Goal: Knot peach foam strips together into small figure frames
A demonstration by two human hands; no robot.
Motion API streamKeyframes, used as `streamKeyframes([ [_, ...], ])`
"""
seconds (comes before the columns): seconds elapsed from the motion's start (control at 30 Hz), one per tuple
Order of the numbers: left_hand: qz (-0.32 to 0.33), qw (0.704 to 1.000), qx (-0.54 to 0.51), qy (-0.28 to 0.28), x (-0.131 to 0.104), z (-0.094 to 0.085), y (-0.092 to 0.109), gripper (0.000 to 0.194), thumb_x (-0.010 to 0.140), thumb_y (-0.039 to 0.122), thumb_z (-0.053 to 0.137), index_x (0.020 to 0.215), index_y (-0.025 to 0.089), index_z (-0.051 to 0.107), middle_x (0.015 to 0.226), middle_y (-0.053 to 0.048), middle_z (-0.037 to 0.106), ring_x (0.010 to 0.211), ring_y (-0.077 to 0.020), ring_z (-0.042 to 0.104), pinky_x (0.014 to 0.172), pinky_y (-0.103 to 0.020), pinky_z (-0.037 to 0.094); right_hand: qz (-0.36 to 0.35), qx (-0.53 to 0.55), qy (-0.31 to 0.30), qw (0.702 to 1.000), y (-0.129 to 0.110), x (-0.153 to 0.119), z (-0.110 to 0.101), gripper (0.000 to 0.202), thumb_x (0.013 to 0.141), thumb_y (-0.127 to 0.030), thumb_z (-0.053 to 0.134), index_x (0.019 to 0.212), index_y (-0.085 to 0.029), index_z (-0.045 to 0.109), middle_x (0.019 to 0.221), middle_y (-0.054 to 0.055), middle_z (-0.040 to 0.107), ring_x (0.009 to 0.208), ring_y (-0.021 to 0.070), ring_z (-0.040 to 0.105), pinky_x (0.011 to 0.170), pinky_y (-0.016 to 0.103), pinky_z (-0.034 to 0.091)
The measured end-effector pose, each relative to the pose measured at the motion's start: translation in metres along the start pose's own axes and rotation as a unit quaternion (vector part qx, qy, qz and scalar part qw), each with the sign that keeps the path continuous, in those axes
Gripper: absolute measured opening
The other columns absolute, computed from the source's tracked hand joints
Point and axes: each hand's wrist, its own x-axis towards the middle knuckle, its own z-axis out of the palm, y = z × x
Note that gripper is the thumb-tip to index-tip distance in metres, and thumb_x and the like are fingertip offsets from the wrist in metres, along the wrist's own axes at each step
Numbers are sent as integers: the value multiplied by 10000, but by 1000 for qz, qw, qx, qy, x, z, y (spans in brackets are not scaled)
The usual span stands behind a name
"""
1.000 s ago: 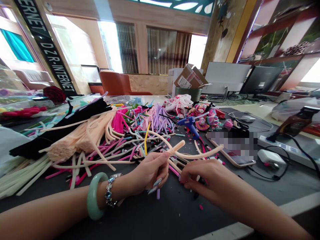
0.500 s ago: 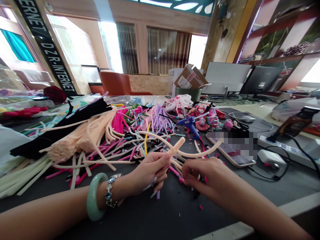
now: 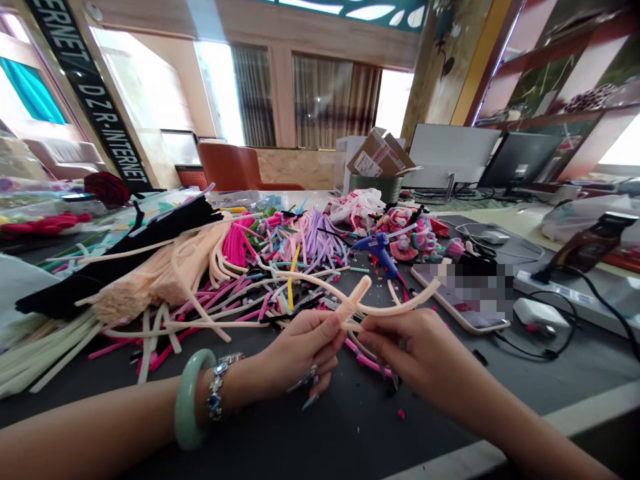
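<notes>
Peach pipe cleaners (image 3: 361, 291) are pinched between the thumb and fingers of my left hand (image 3: 307, 350). A short folded stub points up from them, and long ends curve out to both sides. Close beside it, my right hand (image 3: 415, 343) is closed on a peach strand that runs out of the same bunch just below the crossing. Its lower fingers are partly hidden. Behind my hands lies a heap of loose pipe cleaners, among them a pink bundle (image 3: 237, 243), a purple bundle (image 3: 323, 237) and a thick peach bundle (image 3: 155, 280).
A blue glue gun (image 3: 379, 250) rests beyond my hands. To the right lie a phone (image 3: 460, 307), a white charger (image 3: 543, 318) with cables and a power strip (image 3: 585, 310). A black bundle (image 3: 120, 257) lies at left; a cardboard box (image 3: 383, 160) stands behind.
My right hand has moved up and left to my left hand, and its fingers have closed on a peach strand. My left hand keeps its hold, almost in the same place.
</notes>
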Motion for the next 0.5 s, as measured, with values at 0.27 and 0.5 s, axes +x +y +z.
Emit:
streamKeyframes([
  [0.27, -28, 996, -64, 49, -4, 8, 4, 368, 870, 466, 468, 664, 163, 433, 359, 107, 252, 277, -41, 223, 279, -149, 353, 39, 84, 13, 996, 2, 1, 0, 333, 889, -316, 456, 603, -165, 536, 531, -21, 514, 508, 83, 436, 500, 217, 315],
  [0.5, -42, 991, -126, 26, -10, 19, 14, 354, 890, 425, 451, 671, 151, 496, 335, 99, 254, 271, -38, 201, 285, -125, 340, 44, 197, -42, 979, 5, 2, -4, 306, 887, -345, 468, 672, -157, 578, 512, -35, 484, 438, 54, 390, 426, 192, 289],
])
